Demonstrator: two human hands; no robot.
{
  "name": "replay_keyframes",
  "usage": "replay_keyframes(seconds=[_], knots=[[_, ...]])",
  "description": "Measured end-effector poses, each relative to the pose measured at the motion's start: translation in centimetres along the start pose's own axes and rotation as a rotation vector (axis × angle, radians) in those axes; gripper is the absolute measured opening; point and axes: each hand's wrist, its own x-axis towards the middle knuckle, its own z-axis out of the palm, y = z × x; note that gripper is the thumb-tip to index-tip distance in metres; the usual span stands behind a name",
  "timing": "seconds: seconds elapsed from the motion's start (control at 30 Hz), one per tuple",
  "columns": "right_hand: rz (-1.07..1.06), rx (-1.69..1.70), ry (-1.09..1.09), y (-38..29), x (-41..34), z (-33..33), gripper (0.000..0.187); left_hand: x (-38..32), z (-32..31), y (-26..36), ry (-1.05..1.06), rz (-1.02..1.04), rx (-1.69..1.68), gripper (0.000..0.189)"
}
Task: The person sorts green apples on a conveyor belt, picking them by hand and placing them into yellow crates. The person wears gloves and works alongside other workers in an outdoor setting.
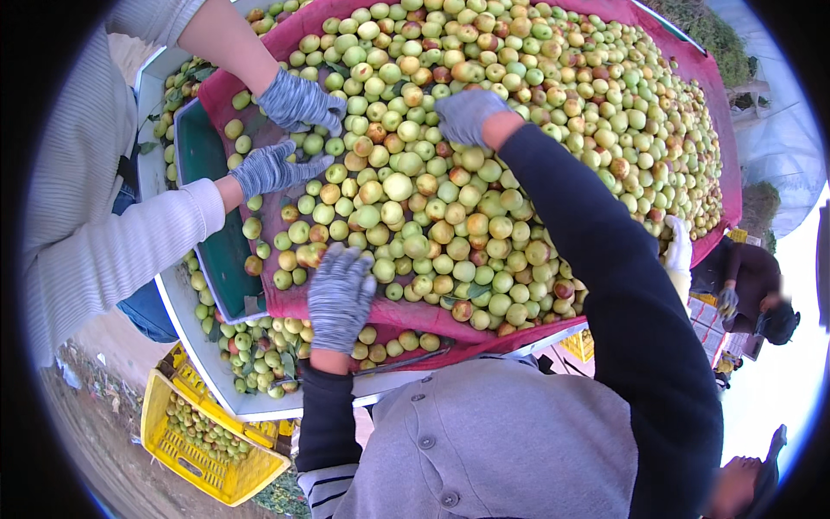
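My left hand [340,298], in a striped grey knit glove, rests palm down at the near edge of a heap of green and reddish jujube-like fruits [397,187]. Its fingers are slightly apart and touch fruits. My right hand [470,117], in a grey glove, reaches onto the upper middle of the heap; its fingers curl down among the fruits and their tips are hidden. The heap lies on a red cloth [428,318]. At the left, a co-worker's two gloved hands [301,104] are beside several fruits, apart from mine.
A dark green tray [227,259] sits at the cloth's left edge, inside a white-rimmed bin [188,324] holding more fruits and leaves. Below left stands a yellow plastic crate [256,477] with fruits. A white-gloved hand [679,246] is at right; other people are beyond.
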Motion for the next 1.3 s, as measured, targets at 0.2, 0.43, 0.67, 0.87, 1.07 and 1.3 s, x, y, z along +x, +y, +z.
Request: replay_keyframes(seconds=[0.2,0.43,0.67,0.87,1.07,1.3], knots=[[0.007,0.550,0.361,-2.6,-11.3,2.9,0.026,-0.1,-3.4,-0.7,0.108,-0.174,0.061,0.032],[-0.524,0.797,0.438,-10.9,-15.0,3.2,0.024,1.1,0.8,8.6,0.111,-0.593,-2.485,0.052],[-0.166,0.229,0.430,-7.5,-0.9,1.7,0.029,-0.5,1.4,6.1,0.162,-0.439,-2.807,0.053],[-0.238,0.133,0.274,-10.3,3.7,4.6,0.029,0.1,1.9,6.0,0.189,-0.514,-2.679,0.049],[-0.368,0.511,0.600,-12.0,-7.1,1.2,0.021,-0.4,1.0,5.0,0.070,-0.385,-2.652,0.046],[-0.147,0.516,0.792,-4.8,-12.2,2.9,0.053,-0.5,0.2,6.4,0.106,-0.385,-2.927,0.049]])
